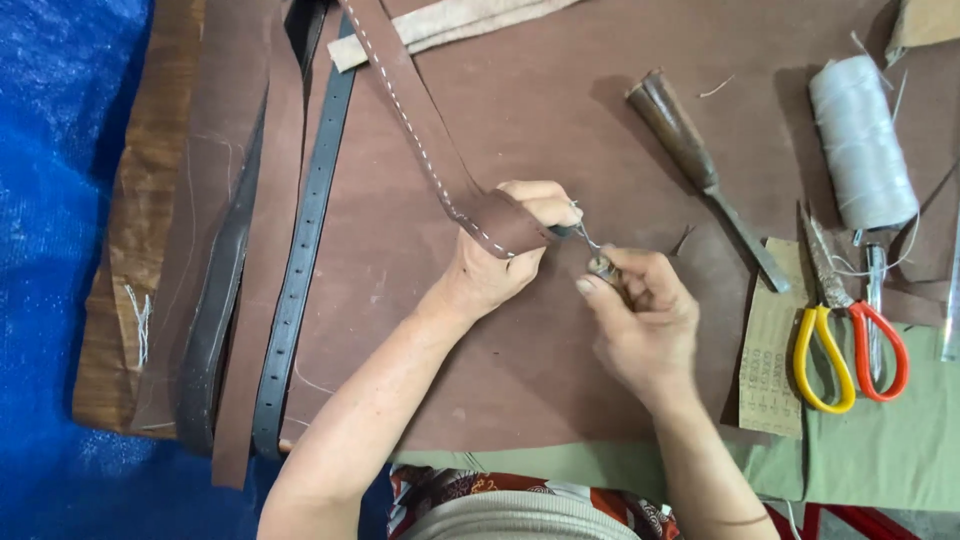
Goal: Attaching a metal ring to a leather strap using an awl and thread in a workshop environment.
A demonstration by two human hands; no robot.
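My left hand (497, 262) pinches the end of a brown leather strap (425, 125) with a line of white stitches along its edge; the strap runs up and to the left across the work surface. My right hand (640, 315) is closed on a small metal awl (598, 258), whose thin tip touches the strap end right by my left fingers. Both hands meet at the middle of the brown leather sheet (560, 120).
A dark punched belt (300, 250) and more brown strips (235, 300) lie at the left. A wooden-handled chisel (700, 165), a spool of white thread (860, 140), yellow- and red-handled scissors (850, 340) and a printed card (770, 370) lie at the right. Blue tarp (50, 250) borders the left.
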